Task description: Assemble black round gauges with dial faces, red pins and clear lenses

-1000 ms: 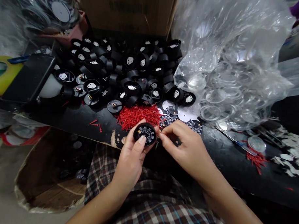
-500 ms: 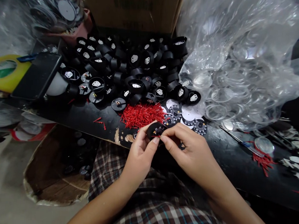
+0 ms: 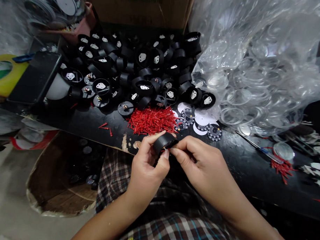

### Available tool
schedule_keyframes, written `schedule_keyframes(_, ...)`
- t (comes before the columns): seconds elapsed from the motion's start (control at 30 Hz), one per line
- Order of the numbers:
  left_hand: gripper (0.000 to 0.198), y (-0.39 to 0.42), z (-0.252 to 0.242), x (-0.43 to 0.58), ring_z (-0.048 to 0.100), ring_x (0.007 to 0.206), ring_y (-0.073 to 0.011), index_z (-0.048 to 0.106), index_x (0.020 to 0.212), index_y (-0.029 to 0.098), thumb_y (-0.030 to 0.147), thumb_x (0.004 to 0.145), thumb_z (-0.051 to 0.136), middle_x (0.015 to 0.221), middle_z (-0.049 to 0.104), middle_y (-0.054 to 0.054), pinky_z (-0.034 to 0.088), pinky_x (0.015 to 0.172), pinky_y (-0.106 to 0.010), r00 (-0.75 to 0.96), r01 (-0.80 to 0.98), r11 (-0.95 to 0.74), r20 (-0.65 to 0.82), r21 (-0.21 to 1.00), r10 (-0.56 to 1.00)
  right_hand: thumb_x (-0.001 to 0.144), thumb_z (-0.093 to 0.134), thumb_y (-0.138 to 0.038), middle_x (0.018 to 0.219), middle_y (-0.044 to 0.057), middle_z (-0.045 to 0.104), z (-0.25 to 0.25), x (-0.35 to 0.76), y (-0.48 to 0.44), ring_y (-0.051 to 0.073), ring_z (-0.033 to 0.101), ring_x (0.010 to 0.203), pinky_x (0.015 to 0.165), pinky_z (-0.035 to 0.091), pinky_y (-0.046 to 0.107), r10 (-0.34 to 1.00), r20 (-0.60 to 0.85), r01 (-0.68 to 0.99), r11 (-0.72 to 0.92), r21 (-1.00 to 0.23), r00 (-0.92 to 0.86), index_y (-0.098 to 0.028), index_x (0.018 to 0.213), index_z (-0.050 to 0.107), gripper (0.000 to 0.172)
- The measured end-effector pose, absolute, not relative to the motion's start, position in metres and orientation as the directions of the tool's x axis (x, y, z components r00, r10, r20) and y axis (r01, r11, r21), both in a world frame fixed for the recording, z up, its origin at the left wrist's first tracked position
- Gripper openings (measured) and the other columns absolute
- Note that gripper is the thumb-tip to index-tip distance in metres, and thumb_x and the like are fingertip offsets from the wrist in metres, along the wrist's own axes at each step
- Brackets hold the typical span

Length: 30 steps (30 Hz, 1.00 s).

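Note:
My left hand is closed around a round black gauge housing, tilted so that its side wall faces up and its dial is mostly hidden. At the housing's lower edge, my right hand has thumb and fingertips pinched together on a red pointer, of which only a sliver shows by the left thumb. Just beyond my hands lies a heap of red pointers on the black bench. Printed black dials and white discs lie to the right of that heap.
Many black housings crowd the bench behind. A plastic bag of clear lenses stands at right, near tweezers. On the left are a black phone and yellow tape roll. A bin stands below the bench's front edge.
The housing has tipped so its side wall shows in place of the dial face. Both hands stay together around it; the view has shifted slightly.

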<state>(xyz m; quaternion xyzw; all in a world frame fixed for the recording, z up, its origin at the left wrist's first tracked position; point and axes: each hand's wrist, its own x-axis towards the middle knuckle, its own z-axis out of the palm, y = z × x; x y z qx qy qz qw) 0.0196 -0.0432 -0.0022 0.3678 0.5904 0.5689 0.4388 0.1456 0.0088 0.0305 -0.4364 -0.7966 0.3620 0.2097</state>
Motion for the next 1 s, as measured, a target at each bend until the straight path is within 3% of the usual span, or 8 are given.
schedule_keyframes(0.17, 0.03, -0.044, 0.0, 0.018, 0.066, 0.1, -0.0162, 0.061, 0.107, 0.026, 0.01, 0.081, 0.058, 0.108, 0.071, 0.001, 0.049, 0.092, -0.028, -0.37, -0.008, 0.055, -0.054, 0.998, 0.927, 0.092, 0.051, -0.019, 0.068, -0.003, 0.059, 0.03, 0.143, 0.006, 0.012, 0.052, 0.061, 0.063, 0.038, 0.026, 0.864, -0.008, 0.544, 0.31, -0.78, -0.503, -0.021, 0.076, 0.056, 0.016)
schedule_keyframes(0.3, 0.021, -0.039, -0.002, 0.014, 0.064, 0.105, -0.0198, 0.065, 0.103, 0.025, 0.02, 0.083, 0.061, 0.108, 0.071, -0.001, 0.047, 0.097, -0.033, -0.274, -0.316, 0.208, -0.299, 0.926, 0.914, 0.089, 0.055, -0.022, 0.063, -0.003, 0.057, 0.027, 0.145, 0.012, 0.012, 0.051, 0.058, 0.059, 0.037, 0.027, 0.854, -0.025, 0.568, 0.323, -0.757, -0.52, -0.02, 0.067, 0.052, 0.023)
schedule_keyframes(0.43, 0.032, -0.037, -0.007, 0.011, 0.059, 0.113, -0.0199, 0.063, 0.113, 0.029, 0.025, 0.082, 0.065, 0.118, 0.067, 0.0, 0.046, 0.099, -0.033, -0.118, -0.541, 0.292, -0.415, 0.789, 0.902, 0.089, 0.051, -0.016, 0.079, 0.002, 0.062, 0.024, 0.148, 0.021, 0.016, 0.056, 0.072, 0.067, 0.041, 0.03, 0.806, 0.141, 0.527, 0.497, -0.69, -0.575, -0.019, 0.088, 0.061, 0.01)
schedule_keyframes(0.5, 0.035, -0.039, -0.009, 0.01, 0.056, 0.12, -0.0198, 0.062, 0.116, 0.031, 0.026, 0.082, 0.066, 0.124, 0.065, 0.0, 0.043, 0.103, -0.032, -0.107, -0.53, 0.296, -0.409, 0.795, 0.906, 0.089, 0.049, -0.013, 0.083, 0.005, 0.063, 0.022, 0.148, 0.024, 0.018, 0.057, 0.079, 0.073, 0.041, 0.033, 0.762, 0.211, 0.524, 0.592, -0.612, -0.613, -0.017, 0.096, 0.061, 0.014)
schedule_keyframes(0.6, 0.036, -0.043, -0.013, 0.01, 0.047, 0.13, -0.0201, 0.062, 0.12, 0.034, 0.032, 0.084, 0.063, 0.133, 0.059, 0.002, 0.035, 0.11, -0.032, -0.133, -0.471, 0.317, -0.421, 0.823, 0.897, 0.088, 0.05, -0.012, 0.081, 0.006, 0.064, 0.02, 0.145, 0.026, 0.02, 0.056, 0.079, 0.075, 0.04, 0.036, 0.717, 0.243, 0.546, 0.668, -0.506, -0.653, -0.015, 0.088, 0.061, 0.012)
schedule_keyframes(0.7, 0.034, -0.047, -0.016, 0.014, 0.045, 0.132, -0.0227, 0.066, 0.115, 0.035, 0.038, 0.082, 0.065, 0.133, 0.06, 0.002, 0.038, 0.109, -0.033, -0.199, -0.496, 0.373, -0.521, 0.784, 0.83, 0.087, 0.049, -0.013, 0.077, 0.005, 0.062, 0.023, 0.14, 0.023, 0.019, 0.054, 0.076, 0.073, 0.039, 0.035, 0.713, 0.255, 0.566, 0.684, -0.46, -0.653, -0.016, 0.081, 0.061, 0.013)
schedule_keyframes(0.83, 0.03, -0.05, -0.017, 0.021, 0.048, 0.129, -0.0262, 0.07, 0.106, 0.037, 0.043, 0.077, 0.068, 0.125, 0.066, 0.003, 0.047, 0.102, -0.034, -0.255, -0.588, 0.417, -0.648, 0.693, 0.717, 0.083, 0.049, -0.012, 0.071, 0.001, 0.06, 0.03, 0.133, 0.018, 0.015, 0.052, 0.067, 0.068, 0.039, 0.03, 0.811, 0.222, 0.624, 0.564, -0.541, -0.541, -0.017, 0.074, 0.057, 0.013)
schedule_keyframes(1.0, 0.034, -0.045, -0.015, 0.019, 0.043, 0.133, -0.026, 0.068, 0.112, 0.033, 0.038, 0.078, 0.069, 0.134, 0.06, 0.002, 0.041, 0.108, -0.036, -0.181, -0.514, 0.404, -0.555, 0.757, 0.812, 0.086, 0.053, -0.017, 0.074, -0.002, 0.065, 0.034, 0.165, 0.034, 0.012, 0.057, 0.067, 0.065, 0.043, 0.025, 0.865, 0.111, 0.558, 0.409, -0.721, -0.49, -0.02, 0.079, 0.061, 0.012)
